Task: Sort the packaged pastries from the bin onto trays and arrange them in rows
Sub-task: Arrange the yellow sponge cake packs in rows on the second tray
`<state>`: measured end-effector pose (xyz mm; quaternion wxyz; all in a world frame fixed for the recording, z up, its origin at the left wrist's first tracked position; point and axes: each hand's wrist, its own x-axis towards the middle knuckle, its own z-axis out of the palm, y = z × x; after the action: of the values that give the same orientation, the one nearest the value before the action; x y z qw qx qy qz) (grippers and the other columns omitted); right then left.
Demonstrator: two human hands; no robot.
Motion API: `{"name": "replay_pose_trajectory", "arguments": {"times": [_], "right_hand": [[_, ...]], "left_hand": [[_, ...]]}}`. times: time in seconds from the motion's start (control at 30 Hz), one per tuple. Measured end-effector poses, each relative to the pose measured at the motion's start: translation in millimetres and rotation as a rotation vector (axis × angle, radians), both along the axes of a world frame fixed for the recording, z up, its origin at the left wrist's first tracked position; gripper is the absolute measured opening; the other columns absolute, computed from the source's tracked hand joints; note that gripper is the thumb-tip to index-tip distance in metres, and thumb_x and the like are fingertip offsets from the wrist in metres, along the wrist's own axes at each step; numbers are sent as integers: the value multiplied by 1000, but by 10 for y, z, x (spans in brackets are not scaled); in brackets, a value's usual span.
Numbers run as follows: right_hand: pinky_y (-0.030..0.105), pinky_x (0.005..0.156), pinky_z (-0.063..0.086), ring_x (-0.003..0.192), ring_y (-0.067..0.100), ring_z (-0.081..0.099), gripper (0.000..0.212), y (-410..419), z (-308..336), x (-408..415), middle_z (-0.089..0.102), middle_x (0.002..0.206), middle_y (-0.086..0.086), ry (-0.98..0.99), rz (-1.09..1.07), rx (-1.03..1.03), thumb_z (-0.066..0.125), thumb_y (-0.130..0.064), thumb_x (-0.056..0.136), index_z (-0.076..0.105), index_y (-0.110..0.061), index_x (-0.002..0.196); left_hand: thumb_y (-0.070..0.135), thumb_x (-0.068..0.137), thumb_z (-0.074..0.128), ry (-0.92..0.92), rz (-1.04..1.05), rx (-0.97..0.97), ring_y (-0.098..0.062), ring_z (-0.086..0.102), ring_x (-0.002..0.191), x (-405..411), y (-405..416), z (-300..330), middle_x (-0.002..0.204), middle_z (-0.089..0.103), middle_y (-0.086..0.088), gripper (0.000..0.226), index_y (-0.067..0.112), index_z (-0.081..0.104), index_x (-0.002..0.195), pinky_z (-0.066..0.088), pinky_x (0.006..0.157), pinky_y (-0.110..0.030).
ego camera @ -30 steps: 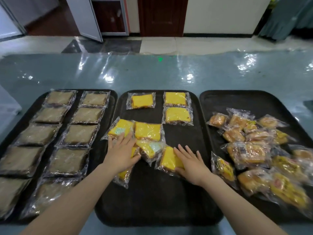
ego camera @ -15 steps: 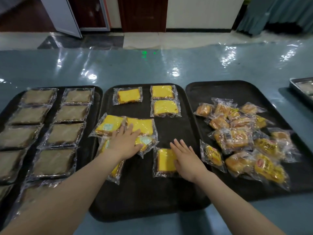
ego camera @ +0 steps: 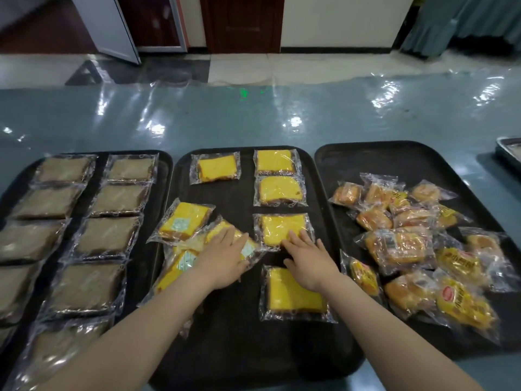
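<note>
Black plastic trays sit side by side on a glossy blue-grey table, seen from the head camera. On the middle tray, yellow cake slices in clear wrappers form a right-hand column of four; the right hand lies flat, fingers spread, its fingertips on the third slice. The fourth slice is partly hidden under that wrist. The left hand presses, fingers straight, on a loose heap of yellow slices, covering much of it. Brown slices fill the left tray in two rows, the nearest cut off by the picture's edge. Orange buns lie jumbled on the right tray; their labels are unreadable.
</note>
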<state>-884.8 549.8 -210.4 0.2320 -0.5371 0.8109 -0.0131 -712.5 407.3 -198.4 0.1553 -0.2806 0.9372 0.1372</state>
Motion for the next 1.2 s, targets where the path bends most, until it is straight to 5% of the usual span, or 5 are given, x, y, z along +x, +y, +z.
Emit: {"name": "replay_pose_trajectory", "arguments": {"times": [0.23,0.7,0.9,1.03,1.2], "right_hand": [[44,117,-1,147,23,-11,67,-180,-84,-130,-2,162,0,-106,-19,-56,52,-31,96,18,-23,153],[41,118,6,148,23,-5,64,700,16,320,2,162,0,-22,86,-43,52,-30,97,20,-26,152],[43,114,-13,142,26,-27,65,834,-172,561,-23,158,-1,38,102,8,32,-42,102,-9,-35,151],[42,110,-19,136,26,-35,69,730,-231,546,-30,155,-1,66,118,-21,32,-48,100,-14,-36,150],[43,113,-13,142,24,-25,67,453,-161,439,-21,159,-1,52,74,-29,33,-48,100,-6,-36,152]], "left_hand": [[67,86,39,-38,-8,-86,-25,-17,143,129,15,-136,157,-14,-4,83,33,-2,149,-12,112,-42],[50,77,68,-24,-117,-190,-21,-22,140,578,180,-86,151,-27,2,108,36,-14,147,-13,110,-41],[33,94,46,27,-108,-282,-23,-8,145,701,238,-19,159,-8,-2,73,38,-2,148,-7,114,-43],[26,96,46,290,-13,-198,-24,22,140,816,282,151,154,25,-3,50,35,32,144,13,114,-39],[9,89,56,719,216,-43,-9,51,99,888,392,407,115,52,8,39,26,57,124,38,76,-17]]}}
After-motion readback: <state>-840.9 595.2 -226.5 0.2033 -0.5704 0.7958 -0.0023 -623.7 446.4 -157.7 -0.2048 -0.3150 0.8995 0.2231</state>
